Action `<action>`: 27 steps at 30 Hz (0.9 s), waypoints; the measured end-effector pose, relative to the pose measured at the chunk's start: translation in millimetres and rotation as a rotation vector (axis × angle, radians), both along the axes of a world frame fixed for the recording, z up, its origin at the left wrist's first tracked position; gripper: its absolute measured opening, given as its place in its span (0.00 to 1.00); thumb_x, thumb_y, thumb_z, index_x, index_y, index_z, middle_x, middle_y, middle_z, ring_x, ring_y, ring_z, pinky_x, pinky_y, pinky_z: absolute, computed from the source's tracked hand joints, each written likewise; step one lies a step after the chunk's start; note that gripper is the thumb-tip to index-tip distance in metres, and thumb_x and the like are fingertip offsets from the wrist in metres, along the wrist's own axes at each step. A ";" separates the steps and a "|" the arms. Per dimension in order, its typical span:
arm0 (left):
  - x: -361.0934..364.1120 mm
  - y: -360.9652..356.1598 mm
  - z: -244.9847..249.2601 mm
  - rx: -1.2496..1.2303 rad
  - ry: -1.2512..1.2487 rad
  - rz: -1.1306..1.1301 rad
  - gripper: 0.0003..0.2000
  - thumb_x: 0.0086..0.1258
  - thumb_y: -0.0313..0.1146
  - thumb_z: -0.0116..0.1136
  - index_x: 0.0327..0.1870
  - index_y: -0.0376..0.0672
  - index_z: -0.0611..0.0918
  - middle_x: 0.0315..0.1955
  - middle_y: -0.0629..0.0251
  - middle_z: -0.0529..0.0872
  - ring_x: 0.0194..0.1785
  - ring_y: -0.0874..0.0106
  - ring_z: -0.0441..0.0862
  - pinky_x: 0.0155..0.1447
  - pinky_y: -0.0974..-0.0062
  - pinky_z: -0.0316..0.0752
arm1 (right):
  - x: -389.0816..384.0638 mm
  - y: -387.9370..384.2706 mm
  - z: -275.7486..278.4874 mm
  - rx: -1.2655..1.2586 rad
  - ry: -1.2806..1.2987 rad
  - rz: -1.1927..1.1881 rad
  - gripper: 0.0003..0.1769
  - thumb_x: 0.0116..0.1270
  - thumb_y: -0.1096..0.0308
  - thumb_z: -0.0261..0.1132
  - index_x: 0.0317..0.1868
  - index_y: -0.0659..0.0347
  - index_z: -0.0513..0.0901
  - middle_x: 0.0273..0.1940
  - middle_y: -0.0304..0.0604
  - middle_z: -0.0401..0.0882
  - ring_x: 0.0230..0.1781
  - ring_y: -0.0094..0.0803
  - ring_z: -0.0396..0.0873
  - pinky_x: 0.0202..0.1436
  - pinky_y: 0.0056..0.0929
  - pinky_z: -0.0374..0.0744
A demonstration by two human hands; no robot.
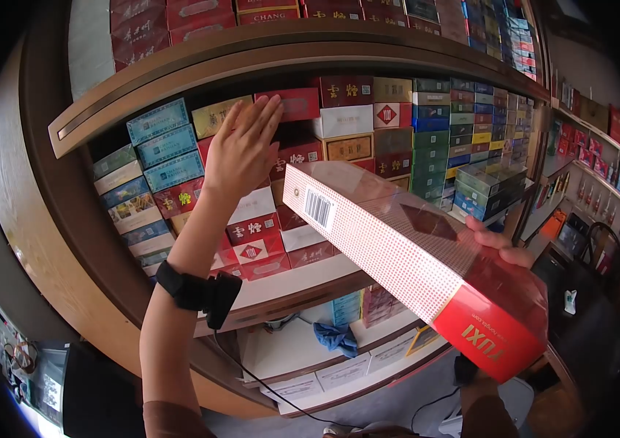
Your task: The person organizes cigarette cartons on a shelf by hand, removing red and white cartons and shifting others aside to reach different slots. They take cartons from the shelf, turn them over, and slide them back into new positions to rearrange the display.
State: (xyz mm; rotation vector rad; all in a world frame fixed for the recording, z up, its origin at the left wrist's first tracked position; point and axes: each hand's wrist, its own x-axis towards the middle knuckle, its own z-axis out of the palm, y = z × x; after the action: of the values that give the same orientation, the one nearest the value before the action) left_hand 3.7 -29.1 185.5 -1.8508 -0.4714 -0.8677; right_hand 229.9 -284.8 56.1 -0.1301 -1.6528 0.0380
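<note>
My left hand point(246, 146) reaches up to the shelf, its fingers stretched out in front of a gold carton point(216, 113) and a red carton point(299, 104). Nothing shows in its grasp, though its palm side is hidden. On the right, my right hand point(503, 244) holds a long red and white YUXI carton point(397, 252), which is tilted with its barcode end pointing up and left. The fingers show at the carton's far edge; the rest of that hand is behind it. Blue-green cartons point(167, 150) are stacked left of my left hand.
Stacked cartons fill the shelf point(317, 281), with green ones point(428, 164) and clear-wrapped ones point(489, 191) at the right. An upper shelf edge point(288, 47) runs above. Below, a blue cloth point(335, 338) lies on a lower ledge. A cable hangs from the left wrist strap point(197, 292).
</note>
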 end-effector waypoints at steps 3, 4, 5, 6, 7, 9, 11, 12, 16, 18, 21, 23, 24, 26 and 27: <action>2.5 -2.2 27.1 0.005 0.006 -0.038 0.28 0.62 0.32 0.51 0.66 0.42 0.66 0.65 0.64 0.66 0.68 0.68 0.62 0.72 0.65 0.53 | -3.2 21.6 25.7 0.075 -0.057 -0.028 0.20 0.69 0.59 0.55 0.54 0.59 0.61 0.59 0.66 0.63 0.66 0.60 0.57 0.68 0.56 0.58; 2.0 1.6 34.5 0.005 0.030 -0.049 0.28 0.60 0.30 0.51 0.65 0.41 0.66 0.65 0.63 0.67 0.68 0.67 0.62 0.72 0.65 0.53 | -8.9 31.3 33.8 0.133 -0.042 -0.038 0.20 0.69 0.57 0.55 0.54 0.59 0.62 0.58 0.66 0.64 0.65 0.60 0.58 0.67 0.55 0.59; 0.2 8.1 40.6 0.016 0.034 -0.097 0.29 0.56 0.24 0.50 0.64 0.42 0.67 0.65 0.63 0.67 0.68 0.67 0.62 0.72 0.65 0.55 | -12.1 45.1 42.6 0.202 -0.041 -0.068 0.21 0.68 0.55 0.55 0.53 0.60 0.63 0.58 0.66 0.65 0.64 0.58 0.60 0.66 0.54 0.61; -2.6 10.5 45.7 0.014 0.039 -0.096 0.29 0.56 0.24 0.50 0.64 0.42 0.67 0.65 0.63 0.67 0.68 0.67 0.62 0.72 0.65 0.55 | -13.6 47.5 51.6 0.170 -0.038 -0.059 0.21 0.67 0.57 0.58 0.53 0.60 0.63 0.56 0.66 0.67 0.63 0.56 0.63 0.64 0.54 0.63; -5.7 10.9 51.1 0.010 0.074 -0.096 0.30 0.55 0.22 0.48 0.64 0.43 0.68 0.65 0.64 0.67 0.69 0.67 0.61 0.72 0.66 0.55 | -14.0 57.3 55.3 0.192 -0.032 -0.116 0.21 0.66 0.59 0.60 0.52 0.60 0.63 0.55 0.66 0.68 0.61 0.55 0.65 0.64 0.54 0.64; -9.2 13.0 55.2 -0.028 0.115 -0.118 0.33 0.52 0.18 0.47 0.65 0.46 0.67 0.66 0.66 0.65 0.70 0.68 0.59 0.72 0.66 0.55 | -8.9 75.4 59.1 0.212 -0.023 -0.174 0.21 0.65 0.61 0.61 0.51 0.60 0.63 0.54 0.65 0.69 0.59 0.55 0.68 0.63 0.54 0.65; -10.7 14.4 55.3 -0.012 0.126 -0.099 0.33 0.51 0.18 0.47 0.65 0.45 0.67 0.66 0.66 0.65 0.70 0.68 0.59 0.72 0.66 0.55 | -2.8 89.0 62.5 0.249 -0.093 -0.180 0.22 0.62 0.65 0.64 0.50 0.62 0.63 0.53 0.65 0.71 0.57 0.54 0.70 0.63 0.53 0.66; -11.6 14.1 55.7 0.005 0.136 -0.080 0.34 0.51 0.17 0.46 0.65 0.45 0.67 0.66 0.67 0.65 0.70 0.68 0.59 0.72 0.67 0.55 | -0.3 95.7 62.3 0.248 -0.092 -0.180 0.22 0.62 0.65 0.64 0.50 0.62 0.63 0.53 0.65 0.71 0.57 0.54 0.70 0.63 0.53 0.66; -11.9 11.0 51.4 -0.025 0.140 -0.113 0.34 0.50 0.16 0.45 0.65 0.45 0.66 0.66 0.66 0.65 0.70 0.68 0.59 0.72 0.67 0.56 | 2.9 103.5 71.3 0.264 -0.113 -0.153 0.23 0.61 0.64 0.65 0.49 0.63 0.64 0.52 0.65 0.71 0.55 0.51 0.72 0.60 0.49 0.69; -12.5 9.6 49.0 -0.056 0.138 -0.117 0.33 0.52 0.16 0.45 0.65 0.44 0.66 0.66 0.66 0.65 0.70 0.68 0.58 0.71 0.67 0.57 | -1.6 95.4 80.9 0.264 -0.128 -0.197 0.24 0.61 0.63 0.66 0.50 0.63 0.64 0.52 0.64 0.71 0.55 0.49 0.73 0.59 0.47 0.71; -12.2 15.2 47.1 -0.052 0.124 -0.172 0.30 0.55 0.19 0.48 0.64 0.46 0.68 0.65 0.70 0.66 0.69 0.71 0.61 0.68 0.68 0.61 | -15.8 89.3 96.2 0.245 -0.238 -0.226 0.24 0.59 0.68 0.67 0.51 0.63 0.65 0.52 0.59 0.73 0.54 0.43 0.74 0.57 0.38 0.73; -14.4 16.5 46.1 -0.107 0.146 -0.201 0.29 0.57 0.19 0.47 0.64 0.45 0.68 0.65 0.68 0.66 0.69 0.68 0.61 0.69 0.67 0.60 | -22.5 95.2 101.2 0.196 -0.267 -0.396 0.24 0.57 0.70 0.68 0.50 0.63 0.66 0.52 0.58 0.73 0.55 0.43 0.74 0.58 0.39 0.72; -15.4 16.4 46.0 -0.161 0.166 -0.230 0.28 0.58 0.19 0.47 0.64 0.44 0.67 0.65 0.65 0.66 0.69 0.65 0.61 0.69 0.66 0.60 | -26.4 99.6 104.6 0.145 -0.297 -0.564 0.25 0.55 0.72 0.69 0.50 0.63 0.66 0.52 0.56 0.73 0.56 0.44 0.73 0.60 0.40 0.71; -17.3 13.7 43.5 -0.190 0.163 -0.221 0.28 0.58 0.19 0.48 0.63 0.43 0.68 0.64 0.64 0.67 0.68 0.63 0.61 0.69 0.66 0.60 | -33.9 130.6 101.8 0.012 -0.305 -0.502 0.28 0.52 0.74 0.70 0.51 0.63 0.66 0.53 0.51 0.73 0.57 0.40 0.73 0.60 0.34 0.71; -18.0 11.3 41.8 -0.219 0.157 -0.214 0.27 0.58 0.19 0.49 0.63 0.43 0.69 0.64 0.64 0.68 0.68 0.62 0.62 0.69 0.65 0.60 | -35.4 149.7 98.4 -0.051 -0.264 -0.520 0.28 0.52 0.74 0.70 0.52 0.63 0.66 0.53 0.49 0.73 0.57 0.38 0.72 0.61 0.32 0.71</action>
State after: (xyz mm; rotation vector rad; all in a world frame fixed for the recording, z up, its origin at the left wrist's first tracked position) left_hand -14.3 -17.8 227.2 -2.1818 -0.2821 -0.8292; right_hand 194.5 -135.1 154.5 -0.6219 -1.8339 -0.3449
